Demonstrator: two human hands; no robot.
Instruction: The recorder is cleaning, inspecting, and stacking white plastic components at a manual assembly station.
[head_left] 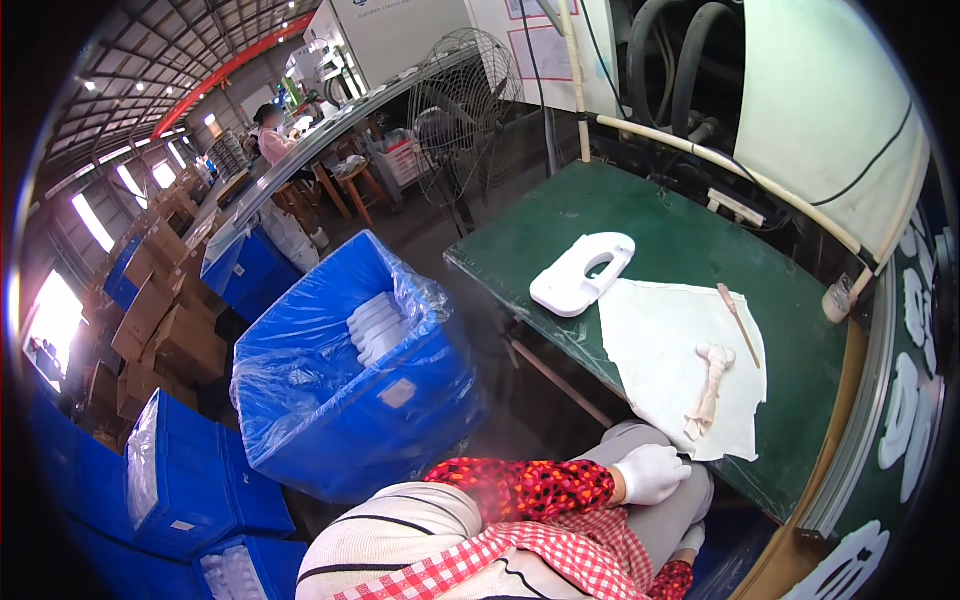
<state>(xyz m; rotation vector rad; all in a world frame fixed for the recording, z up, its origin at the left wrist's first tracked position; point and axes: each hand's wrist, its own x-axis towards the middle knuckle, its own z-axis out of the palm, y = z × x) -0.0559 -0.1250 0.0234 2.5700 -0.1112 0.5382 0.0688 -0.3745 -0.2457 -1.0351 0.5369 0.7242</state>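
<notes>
I sit beside a green table [640, 215]. My left hand [650, 472], in a white glove with a red patterned sleeve, rests on my grey trouser knee and holds nothing. My right hand [690, 540], also gloved, shows only partly below the knee. On the table lies a white cloth [665, 345]. A twisted white rag [710, 385] and a thin wooden stick [740, 322] lie on it. A white moulded plastic part [580, 272] with an oval opening rests just left of the cloth.
A blue crate [350, 420] lined with clear plastic stands to my left, holding stacked white parts [375, 325]. More blue crates [180, 480] and cardboard boxes [160, 320] fill the left. A standing fan [460, 100] is behind. White parts [915, 300] lie along the right edge. Another person [270, 130] works far off.
</notes>
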